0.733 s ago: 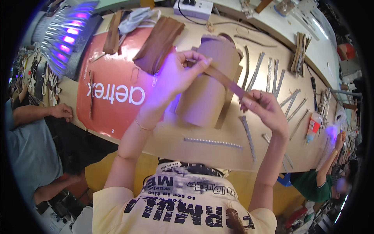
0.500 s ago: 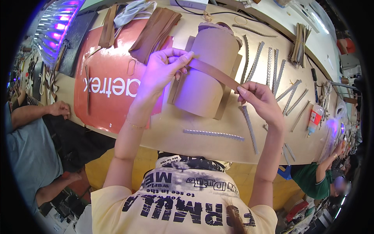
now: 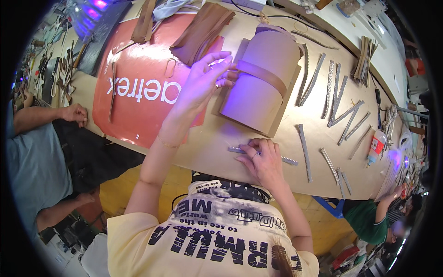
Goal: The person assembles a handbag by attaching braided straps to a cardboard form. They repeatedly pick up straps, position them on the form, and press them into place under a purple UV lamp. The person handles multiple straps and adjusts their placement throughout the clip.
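A tan cylinder-like form [image 3: 258, 99] lies on the table in front of me, with a brown strip [image 3: 263, 74] across its curved top. My left hand [image 3: 207, 78] is at the strip's left end, fingers curled around it; the exact pinch is partly hidden. Near the table's front edge my right hand [image 3: 263, 161] reaches down, its fingers closed on a silvery braided strip [image 3: 290, 161] that lies flat and shows on both sides of the hand.
Several braided strips [image 3: 330, 90] lie to the right, beside a glue bottle [image 3: 376, 145]. A stack of brown strips [image 3: 203, 34] rests on a red sheet [image 3: 138, 111] at left. Another person's hand [image 3: 75, 114] touches the table's left side. A strip bundle [image 3: 364, 60] stands far right.
My right hand has let go of the brown strip's right end and moved down and left to the braided strip. The brown strip now rests against the cylinder. The view has shifted slightly.
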